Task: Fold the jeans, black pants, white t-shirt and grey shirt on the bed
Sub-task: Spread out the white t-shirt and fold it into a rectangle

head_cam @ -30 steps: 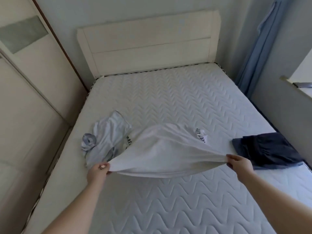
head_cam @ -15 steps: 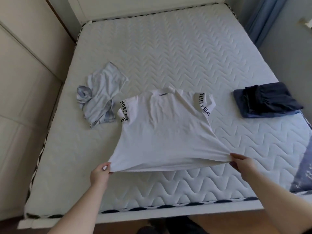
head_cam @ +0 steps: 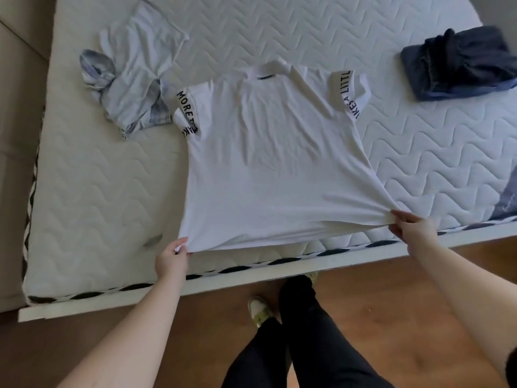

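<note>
The white t-shirt lies spread flat on the bed, collar away from me, black lettering on both sleeve bands. My left hand pinches its bottom left hem corner. My right hand pinches the bottom right corner, where the fabric bunches. The grey shirt lies crumpled at the upper left, touching the t-shirt's left sleeve. At the upper right sit the folded jeans with the folded black pants stacked on top.
The bed's near edge has a black-and-white trim over a white frame. A wooden floor is below, with my legs in black trousers standing on it. A blue-grey cloth shows at the right edge. A pale wardrobe stands left.
The t-shirt has come down from billowing in the air to lying flat, pulled toward the near bed edge. My view has tilted down, so the floor and my legs now show.
</note>
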